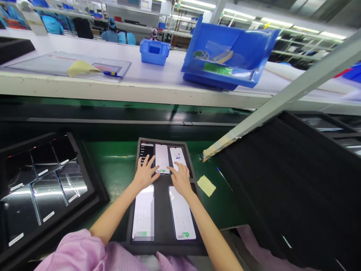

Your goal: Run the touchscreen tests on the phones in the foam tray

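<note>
A black foam tray (162, 242) lies before me with several smartphones in it, screens lit. My left hand (144, 175) is spread over the top-left phone (146, 147), which shows a dark screen with lines of white text. Its thumb reaches to the edge of the top-middle phone (161, 155), white with a green button. Over the lower part of the top-right phone (176, 153) is my right hand (180, 177), holding nothing, its thumb toward the middle phone and fingers loosely bent; contact is unclear. Nearer me lie the bottom-left phone (143, 210) and bottom-right phone (182, 214), both white.
Dark-screened phones fill another black tray (93, 180) at left. Right of mine are a yellow note (207, 186), a pen (224, 178), a slanted pale post (239, 130) and a large black sheet (262, 180). Blue bins (155, 56) stand on the white shelf (126, 88); people sit beyond.
</note>
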`<move>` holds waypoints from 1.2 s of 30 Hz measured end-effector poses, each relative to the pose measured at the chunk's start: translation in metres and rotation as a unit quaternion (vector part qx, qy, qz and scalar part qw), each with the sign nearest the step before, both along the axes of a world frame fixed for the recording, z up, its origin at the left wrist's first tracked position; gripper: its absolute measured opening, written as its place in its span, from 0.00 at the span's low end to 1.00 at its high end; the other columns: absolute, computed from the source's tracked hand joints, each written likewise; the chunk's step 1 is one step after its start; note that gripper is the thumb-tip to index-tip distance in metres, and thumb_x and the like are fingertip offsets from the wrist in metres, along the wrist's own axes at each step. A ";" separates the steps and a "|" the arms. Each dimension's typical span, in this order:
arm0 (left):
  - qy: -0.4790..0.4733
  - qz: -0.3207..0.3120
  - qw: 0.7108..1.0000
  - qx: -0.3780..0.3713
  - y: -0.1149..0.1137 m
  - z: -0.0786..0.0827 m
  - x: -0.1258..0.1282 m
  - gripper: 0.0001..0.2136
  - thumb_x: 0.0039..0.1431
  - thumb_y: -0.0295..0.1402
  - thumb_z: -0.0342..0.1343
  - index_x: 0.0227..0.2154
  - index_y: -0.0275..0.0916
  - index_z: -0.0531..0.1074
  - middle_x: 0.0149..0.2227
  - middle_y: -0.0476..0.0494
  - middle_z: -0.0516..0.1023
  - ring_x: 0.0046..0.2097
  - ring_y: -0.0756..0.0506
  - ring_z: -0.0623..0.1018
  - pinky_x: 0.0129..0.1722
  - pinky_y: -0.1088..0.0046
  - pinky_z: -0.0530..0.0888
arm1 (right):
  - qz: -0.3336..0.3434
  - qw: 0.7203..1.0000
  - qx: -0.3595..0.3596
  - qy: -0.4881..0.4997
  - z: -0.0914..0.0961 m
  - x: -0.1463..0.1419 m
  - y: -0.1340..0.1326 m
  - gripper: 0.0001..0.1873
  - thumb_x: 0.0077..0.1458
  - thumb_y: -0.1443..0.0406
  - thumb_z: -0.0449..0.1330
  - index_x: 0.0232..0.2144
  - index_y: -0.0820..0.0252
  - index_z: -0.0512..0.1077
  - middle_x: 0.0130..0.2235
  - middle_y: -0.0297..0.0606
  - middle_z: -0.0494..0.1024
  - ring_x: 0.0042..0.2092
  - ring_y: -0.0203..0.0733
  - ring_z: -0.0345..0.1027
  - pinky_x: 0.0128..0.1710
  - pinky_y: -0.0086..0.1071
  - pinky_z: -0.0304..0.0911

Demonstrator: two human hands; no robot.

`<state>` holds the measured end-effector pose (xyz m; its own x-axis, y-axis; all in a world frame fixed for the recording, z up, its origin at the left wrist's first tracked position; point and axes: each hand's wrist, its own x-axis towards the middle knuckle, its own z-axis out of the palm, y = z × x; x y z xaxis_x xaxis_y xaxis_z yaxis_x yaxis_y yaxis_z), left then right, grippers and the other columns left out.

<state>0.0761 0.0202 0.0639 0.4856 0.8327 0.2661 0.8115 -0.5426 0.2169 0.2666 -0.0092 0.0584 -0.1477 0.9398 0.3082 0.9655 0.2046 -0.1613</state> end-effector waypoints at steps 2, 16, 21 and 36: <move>0.005 -0.002 1.000 -0.005 0.002 -0.001 0.000 0.17 0.59 0.44 0.45 0.47 0.48 0.72 0.60 0.40 0.60 0.61 0.32 0.57 0.56 0.43 0.52 | 0.000 1.000 -0.001 -0.002 0.000 -0.002 0.001 0.23 0.52 0.74 0.45 0.44 0.52 0.72 0.50 0.43 0.64 0.52 0.47 0.54 0.53 0.46 0.51; -0.008 0.013 1.000 -0.027 0.001 0.003 0.001 0.17 0.58 0.43 0.47 0.49 0.50 0.71 0.61 0.42 0.59 0.62 0.32 0.56 0.57 0.44 0.51 | -0.017 1.000 -0.007 -0.014 -0.004 -0.005 0.005 0.23 0.53 0.74 0.44 0.44 0.53 0.71 0.50 0.45 0.66 0.53 0.48 0.55 0.54 0.48 0.48; -0.008 0.013 1.000 -0.026 0.002 0.003 0.001 0.16 0.59 0.43 0.46 0.46 0.49 0.72 0.61 0.43 0.59 0.61 0.32 0.57 0.57 0.44 0.51 | -0.012 1.000 -0.010 -0.022 -0.004 -0.006 0.005 0.22 0.53 0.74 0.44 0.41 0.54 0.72 0.50 0.45 0.65 0.53 0.48 0.55 0.55 0.49 0.48; -0.003 0.042 0.999 -0.027 0.004 -0.001 0.004 0.18 0.60 0.44 0.44 0.48 0.47 0.71 0.61 0.39 0.58 0.61 0.32 0.57 0.56 0.44 0.53 | -0.011 1.000 -0.019 -0.022 -0.004 -0.014 0.010 0.23 0.53 0.74 0.44 0.46 0.56 0.69 0.52 0.47 0.64 0.54 0.49 0.54 0.55 0.50 0.48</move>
